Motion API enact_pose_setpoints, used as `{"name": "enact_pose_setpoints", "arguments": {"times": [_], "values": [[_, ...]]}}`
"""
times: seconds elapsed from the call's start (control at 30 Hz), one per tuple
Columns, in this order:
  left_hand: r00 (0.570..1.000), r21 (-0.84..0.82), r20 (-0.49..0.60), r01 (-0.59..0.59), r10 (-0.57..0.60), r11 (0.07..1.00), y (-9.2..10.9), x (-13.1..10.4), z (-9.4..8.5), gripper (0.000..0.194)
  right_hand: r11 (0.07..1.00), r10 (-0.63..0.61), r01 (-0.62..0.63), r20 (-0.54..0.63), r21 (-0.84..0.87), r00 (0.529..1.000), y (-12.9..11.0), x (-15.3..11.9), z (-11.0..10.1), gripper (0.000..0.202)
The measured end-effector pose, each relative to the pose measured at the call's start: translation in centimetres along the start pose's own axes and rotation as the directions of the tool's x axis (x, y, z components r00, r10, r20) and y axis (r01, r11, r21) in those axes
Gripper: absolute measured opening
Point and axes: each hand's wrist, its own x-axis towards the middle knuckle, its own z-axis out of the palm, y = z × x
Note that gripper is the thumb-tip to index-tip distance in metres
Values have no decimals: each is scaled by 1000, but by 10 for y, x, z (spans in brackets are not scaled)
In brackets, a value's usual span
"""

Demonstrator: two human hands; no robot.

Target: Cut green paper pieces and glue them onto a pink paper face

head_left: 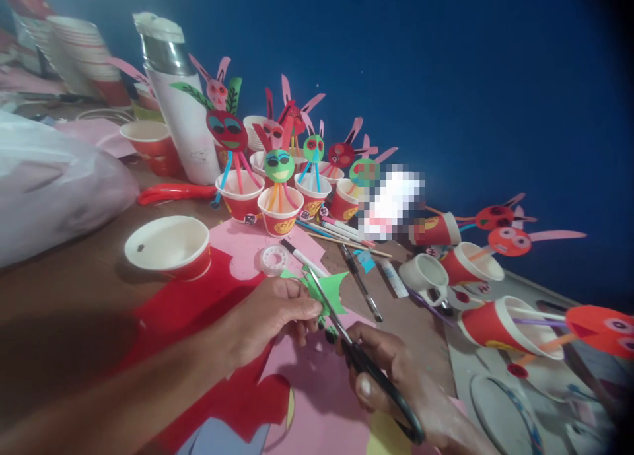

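In the head view, my left hand (290,306) pinches a jagged piece of green paper (333,291) between thumb and fingers. A pair of scissors (366,362) with black handles is in my right hand (391,369), its fingers closed around the grips. The metal blades lie across the green paper, pointing up and left. Whether the blades are parted is hard to tell. Beneath both hands are sheets of pink paper (317,389) and red paper (198,336). Small dark-and-green bits show just below the left fingers.
Red paper cups (281,220) with paper-faced rabbit figures stand along the back and right. A tall white flask (181,118), a cup (168,247), a tape roll (274,261), a black pen (361,283), a glue stick (393,279), a white mug (423,277) and a plastic bag (54,184) surround the hands.
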Motion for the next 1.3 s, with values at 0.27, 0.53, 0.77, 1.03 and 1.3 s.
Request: {"name": "enact_pose_setpoints", "arguments": {"times": [0.27, 0.53, 0.77, 1.03, 1.3], "values": [[1000, -21, -12, 21, -21, 1000, 0, -1, 1, 21, 1000, -3, 3, -5, 20, 1000, 3, -1, 1, 43], [1000, -46, -8, -13, 13, 999, -1, 1, 0, 20, 997, -1, 2, -17, 71, 1000, 6, 0, 3, 43], [1000, -79, -30, 6, -9, 997, 1, -3, 2, 20, 996, -6, 11, -61, 91, 998, 8, 2, 7, 43], [999, -66, -48, -1, -2, 998, 0, -1, 3, 21, 991, -14, 25, -79, 134, 997, 9, 4, 12, 42], [999, -94, -47, 12, -17, 996, -1, 0, 2, 24, 993, -15, 25, -93, 112, 996, 11, 5, 13, 43]]}}
